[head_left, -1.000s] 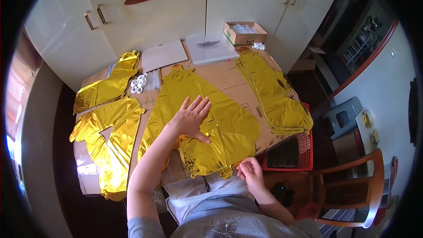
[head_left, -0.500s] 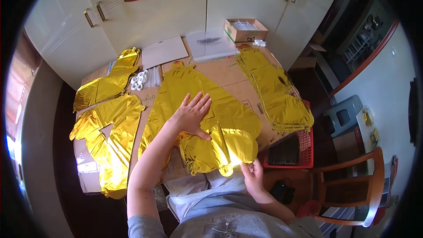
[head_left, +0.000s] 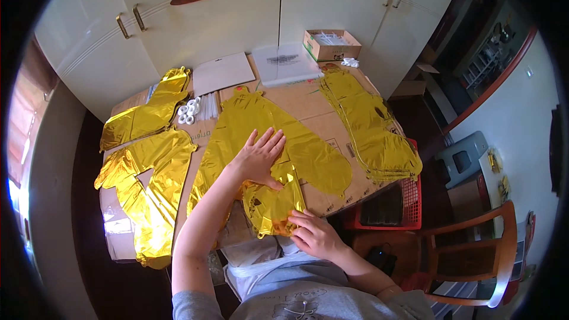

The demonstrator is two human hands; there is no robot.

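A large flat gold foil balloon [head_left: 261, 112] lies in the middle of the cardboard-covered table, its wide end toward me. My left hand [head_left: 259, 159] rests on it palm down with the fingers spread. A near portion of the foil is folded over into a smaller flap [head_left: 269, 204] beside that hand. At the flap's lower right edge, my right hand [head_left: 317, 237] has its fingers bent and closed on the foil. More flat gold foil balloons lie to the left [head_left: 157, 178] and a stack of them [head_left: 370, 124] to the right.
White rolls [head_left: 188, 111] and thin white sticks [head_left: 208, 105] lie at the back left. Behind are a pale board [head_left: 224, 73], a clear plastic sheet [head_left: 285, 65] and a cardboard box [head_left: 331, 45]. A red basket [head_left: 411, 204] and wooden chair [head_left: 504, 249] stand at right.
My right hand has moved left and slightly up, carrying the foil's near right lobe inward and folding it over. The left hand stays in place.
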